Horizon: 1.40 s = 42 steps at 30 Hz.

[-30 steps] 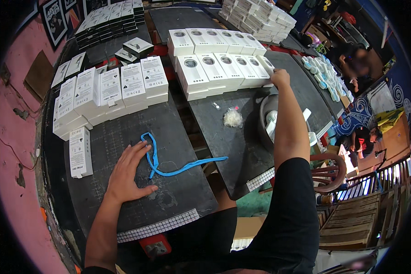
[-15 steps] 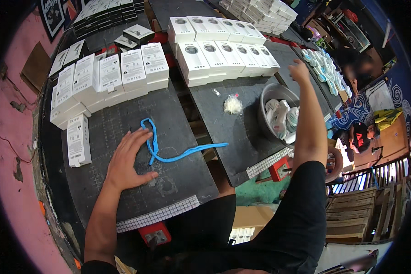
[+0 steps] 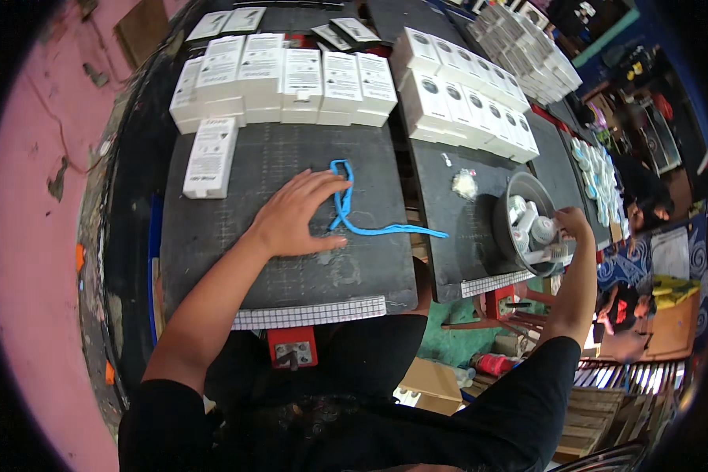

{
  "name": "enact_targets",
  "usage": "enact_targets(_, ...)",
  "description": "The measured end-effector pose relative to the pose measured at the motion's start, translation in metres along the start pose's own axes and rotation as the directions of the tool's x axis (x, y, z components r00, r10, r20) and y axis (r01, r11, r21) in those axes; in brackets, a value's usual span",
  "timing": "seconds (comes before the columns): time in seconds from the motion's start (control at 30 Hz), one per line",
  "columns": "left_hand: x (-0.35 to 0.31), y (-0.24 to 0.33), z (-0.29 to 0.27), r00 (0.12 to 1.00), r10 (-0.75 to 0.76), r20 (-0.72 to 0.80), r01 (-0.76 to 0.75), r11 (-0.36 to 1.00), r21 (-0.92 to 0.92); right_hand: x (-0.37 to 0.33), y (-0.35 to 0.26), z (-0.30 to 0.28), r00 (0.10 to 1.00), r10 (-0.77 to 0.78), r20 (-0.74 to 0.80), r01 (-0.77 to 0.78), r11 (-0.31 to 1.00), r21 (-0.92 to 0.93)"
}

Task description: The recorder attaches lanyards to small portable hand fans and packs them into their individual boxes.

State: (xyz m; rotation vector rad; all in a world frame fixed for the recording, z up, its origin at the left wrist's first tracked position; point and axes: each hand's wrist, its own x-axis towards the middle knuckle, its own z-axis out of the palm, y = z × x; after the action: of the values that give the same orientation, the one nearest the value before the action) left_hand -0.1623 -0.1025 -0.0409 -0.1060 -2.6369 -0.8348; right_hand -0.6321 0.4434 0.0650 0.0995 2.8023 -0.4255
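Observation:
My left hand rests on the dark tabletop, fingers stretched and thumb apart, holding nothing. Its fingertips reach a looped blue cord, whose tail runs right across the gap between two tables. Over on the right, my right hand has its fingers curled at the right rim of a round grey basin. Several white handheld fans lie jumbled inside the basin. Part of the right hand's grip is hidden by its own fingers. A small clear bag of white pieces lies left of the basin.
Rows of white boxes line the back of the left table, with one single box standing in front. More white boxes fill the right table's back. White-and-blue items lie farther right, near another person.
My right hand has come back from beyond the basin to its right rim, fingers now curled. My left hand stays spread by the blue cord. The whole view has shifted.

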Motion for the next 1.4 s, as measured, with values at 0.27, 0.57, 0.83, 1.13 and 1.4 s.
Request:
enact_targets(0.27, -0.007, -0.008, -0.001, 0.997, -0.005, -0.082, -0.004, 0.994, -0.109, -0.056, -0.024, -0.001, 0.908, -0.218, -0.357, 0.269, 0.958, 0.099)
enact_targets(0.57, -0.02, -0.034, -0.011, 0.9, -0.162, -0.404, -0.061, 0.872, -0.485, -0.245, -0.267, 0.06, 0.393, -0.677, -0.622, 0.899, 0.425, 0.105)
enact_targets(0.83, -0.008, -0.022, 0.002, 0.851, -0.285, -0.442, -0.137, 0.691, -0.71, -0.286, -0.339, 0.32, 0.601, -0.776, -0.189, 0.368, 0.059, 0.928)
enact_targets(1.13, -0.009, -0.032, 0.004, 0.871, -0.079, -0.485, -0.095, 0.941, -0.324, -0.305, -0.331, 0.331, 0.176, -0.716, -0.675, 0.902, -0.158, 0.403)
enact_targets(1.4, -0.003, -0.043, 0.013, 0.864, 0.076, -0.499, -0.289, 0.884, -0.367, -0.293, -0.328, 0.329, -0.012, -0.77, -0.638, 0.937, -0.232, 0.262)
